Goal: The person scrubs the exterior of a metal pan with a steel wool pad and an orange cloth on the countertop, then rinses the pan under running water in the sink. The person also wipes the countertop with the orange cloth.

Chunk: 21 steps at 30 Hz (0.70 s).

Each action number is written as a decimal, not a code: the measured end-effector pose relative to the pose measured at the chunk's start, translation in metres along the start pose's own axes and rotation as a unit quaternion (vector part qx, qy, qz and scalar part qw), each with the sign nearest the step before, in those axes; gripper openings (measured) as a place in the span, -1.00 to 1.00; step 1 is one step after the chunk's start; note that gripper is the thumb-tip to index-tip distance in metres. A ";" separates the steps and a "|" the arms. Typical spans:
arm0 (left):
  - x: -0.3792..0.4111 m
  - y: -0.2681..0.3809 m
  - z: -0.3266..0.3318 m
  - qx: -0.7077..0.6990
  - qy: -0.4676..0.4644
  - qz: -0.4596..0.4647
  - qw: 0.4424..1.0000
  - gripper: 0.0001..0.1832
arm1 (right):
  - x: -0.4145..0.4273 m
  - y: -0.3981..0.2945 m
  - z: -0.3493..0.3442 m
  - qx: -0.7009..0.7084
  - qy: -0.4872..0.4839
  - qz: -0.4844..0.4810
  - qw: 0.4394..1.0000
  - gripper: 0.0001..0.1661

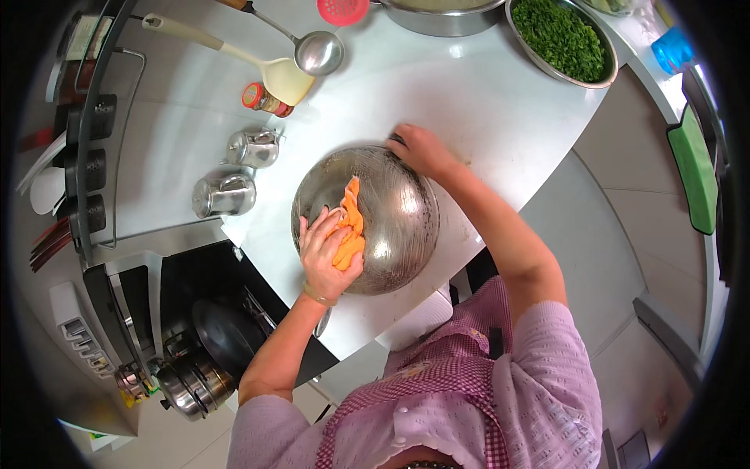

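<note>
A large round metal wok or pan lies on the white countertop before me, its surface scratched and streaked. It looks domed, though whether its outside faces up is hard to tell. My left hand presses a crumpled orange cloth on the left part of that surface. At the far rim, my right hand grips a small dark handle, partly hidden by the fingers.
Two steel pots, a red-lidded jar, a cream spatula and a steel ladle are at the left. A bowl of chopped greens and a steel basin stand at the back. The stove lies left.
</note>
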State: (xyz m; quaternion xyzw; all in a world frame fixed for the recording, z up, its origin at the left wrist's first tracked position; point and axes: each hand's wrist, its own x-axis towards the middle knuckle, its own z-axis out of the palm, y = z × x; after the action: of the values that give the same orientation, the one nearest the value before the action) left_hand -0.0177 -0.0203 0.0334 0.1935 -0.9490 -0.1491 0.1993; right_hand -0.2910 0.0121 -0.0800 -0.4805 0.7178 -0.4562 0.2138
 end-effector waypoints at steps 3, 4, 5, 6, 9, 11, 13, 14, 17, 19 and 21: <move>0.000 -0.001 0.002 0.006 -0.009 0.004 1.000 -0.62 | 0.022 0.002 0.012 -0.006 -0.010 -0.007 1.000 -0.64; -0.002 -0.002 0.001 0.010 -0.010 -0.005 1.000 -0.62 | 0.015 -0.005 0.011 0.040 -0.001 0.039 0.998 -0.62; -0.005 -0.003 0.000 0.013 -0.012 -0.011 1.000 -0.61 | -0.005 -0.011 0.006 0.030 -0.001 0.067 0.997 -0.64; -0.006 -0.003 -0.002 0.014 -0.010 -0.017 1.000 -0.61 | -0.028 -0.015 -0.005 0.016 0.004 0.090 0.996 -0.66; -0.004 -0.001 -0.002 0.010 -0.004 -0.019 1.000 -0.62 | -0.107 -0.001 -0.016 -0.020 0.019 0.044 0.999 -0.73; -0.005 -0.002 -0.001 0.017 0.008 -0.025 1.000 -0.65 | -0.111 -0.015 -0.032 0.050 -0.006 0.109 0.993 -0.70; -0.004 -0.001 -0.001 0.011 0.008 -0.026 1.000 -0.65 | -0.087 -0.034 -0.037 0.111 0.024 0.157 0.981 -0.66; -0.004 -0.001 -0.002 0.009 0.008 -0.027 1.000 -0.65 | -0.072 -0.050 -0.036 0.132 0.032 0.117 0.984 -0.59; -0.002 0.001 -0.004 0.011 -0.004 -0.040 0.999 -0.65 | -0.046 -0.089 -0.012 -0.016 -0.024 -0.050 0.998 -0.61; 0.000 -0.001 -0.001 0.016 0.000 -0.023 1.000 -0.64 | -0.010 -0.079 0.006 -0.033 -0.011 -0.021 0.999 -0.66; 0.000 0.002 -0.002 0.011 -0.003 -0.015 1.000 -0.63 | 0.009 -0.057 0.017 -0.032 0.010 0.023 0.999 -0.70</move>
State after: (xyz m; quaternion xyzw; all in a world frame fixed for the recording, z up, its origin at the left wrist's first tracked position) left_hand -0.0177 -0.0190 0.0361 0.2092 -0.9483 -0.1416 0.1924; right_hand -0.2541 -0.0104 -0.0380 -0.4661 0.7450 -0.4325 0.2018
